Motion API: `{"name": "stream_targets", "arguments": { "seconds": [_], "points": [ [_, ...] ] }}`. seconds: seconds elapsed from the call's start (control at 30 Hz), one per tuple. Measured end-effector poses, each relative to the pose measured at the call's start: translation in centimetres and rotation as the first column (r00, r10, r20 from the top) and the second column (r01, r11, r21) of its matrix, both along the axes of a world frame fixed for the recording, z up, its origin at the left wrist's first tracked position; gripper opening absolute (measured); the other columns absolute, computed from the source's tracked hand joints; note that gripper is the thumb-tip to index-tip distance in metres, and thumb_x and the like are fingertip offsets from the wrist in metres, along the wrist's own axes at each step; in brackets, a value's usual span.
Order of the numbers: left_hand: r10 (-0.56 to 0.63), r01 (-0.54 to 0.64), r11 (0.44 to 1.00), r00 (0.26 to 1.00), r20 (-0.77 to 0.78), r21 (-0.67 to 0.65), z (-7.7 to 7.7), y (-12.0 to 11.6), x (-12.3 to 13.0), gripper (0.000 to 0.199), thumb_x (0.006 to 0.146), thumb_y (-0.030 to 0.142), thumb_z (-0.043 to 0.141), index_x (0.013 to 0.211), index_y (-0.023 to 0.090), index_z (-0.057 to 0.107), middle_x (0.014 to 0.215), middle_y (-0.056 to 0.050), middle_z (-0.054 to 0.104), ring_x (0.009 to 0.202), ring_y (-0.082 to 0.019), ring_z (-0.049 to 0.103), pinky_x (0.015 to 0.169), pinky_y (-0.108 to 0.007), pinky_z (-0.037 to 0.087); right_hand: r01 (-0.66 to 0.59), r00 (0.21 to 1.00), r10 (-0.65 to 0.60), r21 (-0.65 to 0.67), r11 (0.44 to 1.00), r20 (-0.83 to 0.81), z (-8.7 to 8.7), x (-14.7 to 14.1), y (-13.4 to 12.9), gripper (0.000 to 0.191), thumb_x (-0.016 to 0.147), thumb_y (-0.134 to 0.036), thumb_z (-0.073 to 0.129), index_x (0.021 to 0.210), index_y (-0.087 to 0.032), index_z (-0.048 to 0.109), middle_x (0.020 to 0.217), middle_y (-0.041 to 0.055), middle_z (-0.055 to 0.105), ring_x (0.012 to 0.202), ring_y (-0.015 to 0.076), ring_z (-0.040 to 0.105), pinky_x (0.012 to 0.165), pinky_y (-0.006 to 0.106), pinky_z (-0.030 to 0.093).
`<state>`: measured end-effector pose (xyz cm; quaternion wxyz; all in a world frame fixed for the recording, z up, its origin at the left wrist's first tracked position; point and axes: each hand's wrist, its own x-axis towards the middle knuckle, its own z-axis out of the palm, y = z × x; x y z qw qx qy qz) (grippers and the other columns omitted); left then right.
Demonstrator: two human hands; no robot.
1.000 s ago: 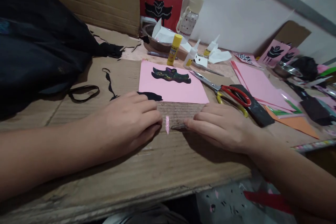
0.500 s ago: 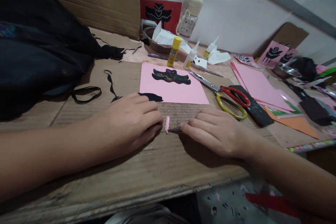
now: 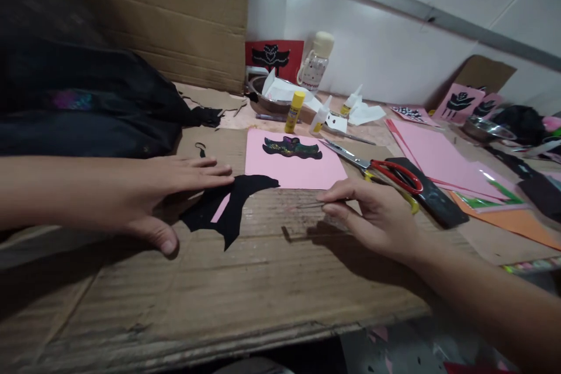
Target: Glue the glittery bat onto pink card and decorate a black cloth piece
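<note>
My left hand (image 3: pixel 164 196) lies with fingers stretched and thumb apart, its fingertips at the edge of a black paper cutout (image 3: pixel 239 207). A narrow pink strip (image 3: pixel 220 208) shows on that cutout. Between thumb and fingers, my right hand (image 3: pixel 372 213) pinches thin metal tweezers (image 3: pixel 310 205) pointing left above the cardboard. A faint pinkish speck shows by their tips, too blurred to make out. Behind the cutout lies a pink sheet (image 3: pixel 302 177) bearing a dark glittery wavy shape (image 3: pixel 293 149).
Red-and-yellow-handled scissors (image 3: pixel 350 156) lie right of the sheet, beside a long black object (image 3: pixel 438 204). Behind stand a yellow glue stick (image 3: pixel 294 112), small white glue bottles (image 3: pixel 321 115) and a metal bowl (image 3: pixel 258 89). Pink sheets (image 3: pixel 442 158) are at right, a black bag (image 3: pixel 109 105) at left.
My left hand has moved left and opened flat; the black cutout is now more exposed, nearer the front. My right hand has lifted and shifted slightly right with the tweezers.
</note>
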<state>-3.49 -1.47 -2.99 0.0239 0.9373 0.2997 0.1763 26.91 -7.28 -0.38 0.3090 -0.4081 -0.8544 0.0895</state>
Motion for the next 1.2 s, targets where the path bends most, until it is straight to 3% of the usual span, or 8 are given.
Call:
{"name": "stream_targets", "arguments": {
  "seconds": [0.17, 0.37, 0.53, 0.63, 0.7, 0.83, 0.97, 1.2],
  "points": [
    [-0.056, 0.035, 0.991, 0.984, -0.172, -0.128, 0.5, 0.7, -3.0, 0.074, 0.097, 0.067, 0.064, 0.16, 0.029, 0.054, 0.165, -0.014, 0.055, 0.153, -0.038, 0.049, 0.122, -0.052, 0.041, 0.019, 0.997, -0.021, -0.025, 1.0, -0.076, 0.1, -0.7, 0.4, 0.011, 0.097, -0.016, 0.068, 0.093, -0.022, 0.077, 0.081, 0.0025, 0.08, 0.063, 0.016, 0.069, 0.061, 0.026, 0.054],
    [0.024, -0.057, 0.99, 0.97, -0.244, -0.13, -0.4, -0.3, -1.2, 0.094, 0.101, 0.076, 0.05, 0.17, 0.015, 0.033, 0.176, -0.022, 0.028, 0.164, -0.044, 0.028, 0.128, -0.063, 0.033, 0.072, 0.986, -0.074, -0.021, 0.997, -0.148, 0.1, -0.8, 0.5, 0.009, 0.095, -0.019, 0.071, 0.094, -0.023, 0.079, 0.086, 0.0031, 0.081, 0.071, 0.0185, 0.072, 0.068, 0.029, 0.056],
    [-0.002, 0.027, 0.978, 0.993, -0.121, 0.207, -0.3, -6.0, -1.5, 0.062, 0.107, 0.051, 0.048, 0.143, 0.004, 0.066, 0.15, -0.028, 0.065, 0.138, -0.041, 0.065, 0.119, -0.054, 0.05, 0.089, 0.972, -0.105, -0.083, 0.993, -0.211, 0.0, -0.7, 0.6, 0.007, 0.094, -0.019, 0.072, 0.093, -0.022, 0.078, 0.086, 0.0016, 0.08, 0.073, 0.0169, 0.071, 0.067, 0.028, 0.052],
    [-0.119, 0.164, 0.951, 0.977, -0.18, 0.261, -0.8, -9.5, -2.2, 0.076, 0.096, 0.067, 0.066, 0.134, 0.002, 0.072, 0.139, -0.03, 0.071, 0.12, -0.039, 0.076, 0.103, -0.044, 0.062, 0.089, 0.961, -0.132, -0.178, 0.98, -0.245, -0.1, -0.9, 0.9, 0.006, 0.094, -0.022, 0.072, 0.093, -0.021, 0.078, 0.083, 0.0002, 0.077, 0.072, 0.0158, 0.068, 0.066, 0.028, 0.05],
    [-0.133, 0.174, 0.968, 0.967, -0.216, 0.183, -1.1, -10.6, -1.9, 0.094, 0.087, 0.071, 0.075, 0.147, 0.0, 0.062, 0.154, -0.031, 0.058, 0.136, -0.041, 0.066, 0.112, -0.043, 0.057, 0.083, 0.95, -0.152, -0.248, 0.965, -0.274, -0.1, -1.2, 1.2, 0.007, 0.095, -0.024, 0.071, 0.092, -0.021, 0.076, 0.079, -0.0012, 0.073, 0.069, 0.0144, 0.064, 0.064, 0.028, 0.049],
    [-0.171, 0.17, 0.985, 0.955, -0.241, -0.026, -0.8, -10.6, 1.2, 0.098, 0.09, 0.068, 0.074, 0.157, -0.001, 0.052, 0.164, -0.033, 0.043, 0.154, -0.042, 0.047, 0.125, -0.047, 0.044, 0.055, 0.928, -0.18, -0.359, 0.932, -0.327, -0.1, -2.1, 1.8, 0.011, 0.096, -0.03, 0.071, 0.092, -0.02, 0.073, 0.077, -0.002, 0.069, 0.069, 0.0142, 0.062, 0.065, 0.028, 0.048],
    [-0.238, 0.204, 0.97, 0.91, -0.34, -0.134, 0.0, -10.0, 4.8, 0.097, 0.097, 0.073, 0.06, 0.156, -0.004, 0.051, 0.162, -0.035, 0.043, 0.152, -0.043, 0.049, 0.118, -0.047, 0.051, -0.022, 0.923, -0.158, -0.459, 0.888, -0.351, 0.1, -3.4, 2.0, 0.011, 0.094, -0.029, 0.069, 0.09, -0.019, 0.07, 0.076, -0.0024, 0.066, 0.067, 0.0133, 0.059, 0.063, 0.027, 0.046],
    [-0.195, 0.201, 0.971, 0.979, -0.062, 0.128, 0.7, -10.1, 2.7, 0.045, 0.109, 0.051, 0.056, 0.124, 0.015, 0.079, 0.129, -0.011, 0.081, 0.115, -0.025, 0.076, 0.105, -0.034, 0.058, -0.073, 0.899, -0.244, -0.673, 0.736, -0.364, -0.5, -3.5, 1.7, 0.014, 0.089, -0.032, 0.069, 0.086, -0.019, 0.066, 0.064, -0.0044, 0.06, 0.057, 0.0127, 0.052, 0.054, 0.026, 0.039]
  ]
}}
